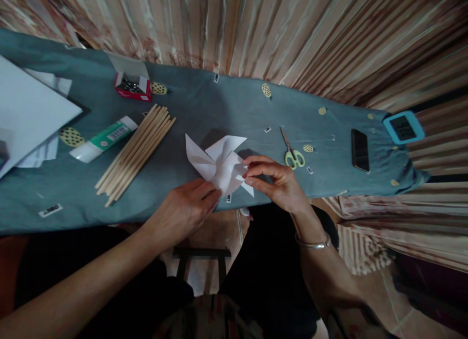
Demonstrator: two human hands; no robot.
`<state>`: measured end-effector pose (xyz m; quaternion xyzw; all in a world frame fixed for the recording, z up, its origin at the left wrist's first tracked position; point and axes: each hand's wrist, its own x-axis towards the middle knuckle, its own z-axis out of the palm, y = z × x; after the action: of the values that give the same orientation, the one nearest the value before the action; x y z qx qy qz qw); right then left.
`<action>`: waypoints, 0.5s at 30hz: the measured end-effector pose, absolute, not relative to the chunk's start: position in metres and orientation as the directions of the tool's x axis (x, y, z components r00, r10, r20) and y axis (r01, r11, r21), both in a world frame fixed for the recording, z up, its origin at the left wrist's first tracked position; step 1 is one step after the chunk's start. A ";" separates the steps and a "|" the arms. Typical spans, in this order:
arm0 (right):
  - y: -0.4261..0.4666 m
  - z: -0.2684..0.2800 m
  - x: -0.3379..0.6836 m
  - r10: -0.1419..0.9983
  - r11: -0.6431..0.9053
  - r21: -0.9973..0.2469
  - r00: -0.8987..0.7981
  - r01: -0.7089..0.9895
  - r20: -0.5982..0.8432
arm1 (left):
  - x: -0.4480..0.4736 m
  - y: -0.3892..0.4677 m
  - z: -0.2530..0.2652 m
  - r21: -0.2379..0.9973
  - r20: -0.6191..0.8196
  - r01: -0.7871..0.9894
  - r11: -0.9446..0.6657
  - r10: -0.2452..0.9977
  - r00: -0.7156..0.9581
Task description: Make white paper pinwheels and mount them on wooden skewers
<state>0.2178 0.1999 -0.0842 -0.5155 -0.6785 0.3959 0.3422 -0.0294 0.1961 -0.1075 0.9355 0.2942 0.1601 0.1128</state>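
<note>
A white paper pinwheel [226, 170] with pointed, folded blades is held between my two hands near the front edge of the cloth-covered table. My left hand [192, 200] has its thumb and fingers closed on the lower left edge of the paper. On the opposite side, my right hand [272, 179] pinches a blade at the right between thumb and fingertips; a silver bangle circles that wrist. To the right of it lie scissors [293, 157] with pale green handles. Left of the pinwheel rests a bundle of wooden sticks [137, 153].
A glue tube [106, 138] lies beside the sticks, with an open red box [133, 87] of small metal pieces behind. White paper sheets [32, 109] cover the far left. A phone [360, 149] and a blue-framed digital clock [404, 127] sit at the right. Curtains [204, 27] hang behind the table.
</note>
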 end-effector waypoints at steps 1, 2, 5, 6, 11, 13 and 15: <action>0.201 -0.085 0.216 0.970 0.172 -0.882 -0.231 0.438 0.074 | -0.029 0.196 -0.107 0.306 0.240 0.510 -0.804 0.584 0.776; 0.201 -0.086 0.215 0.970 0.184 -0.874 -0.229 0.450 0.086 | -0.029 0.195 -0.108 0.305 0.241 0.507 -0.807 0.580 0.778; 0.203 -0.089 0.209 0.972 0.190 -0.850 -0.216 0.492 0.092 | -0.029 0.195 -0.108 0.284 0.219 0.513 -0.810 0.575 0.788; 0.204 -0.090 0.207 0.973 0.188 -0.842 -0.211 0.506 0.091 | -0.029 0.195 -0.109 0.275 0.211 0.514 -0.812 0.573 0.792; 0.208 -0.098 0.196 0.972 0.215 -0.792 -0.205 0.572 0.116 | -0.028 0.194 -0.111 0.266 0.233 0.496 -0.827 0.554 0.799; 0.209 -0.102 0.192 0.972 0.227 -0.758 -0.188 0.611 0.141 | -0.028 0.194 -0.111 0.272 0.226 0.503 -0.820 0.562 0.795; 0.209 -0.105 0.188 0.971 0.237 -0.719 -0.165 0.653 0.171 | -0.027 0.193 -0.111 0.279 0.219 0.511 -0.813 0.572 0.790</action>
<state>0.1879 0.2092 -0.1054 -0.5637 -0.7205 0.2521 0.3157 -0.0275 0.1930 -0.1110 0.9405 0.2879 0.1481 0.1029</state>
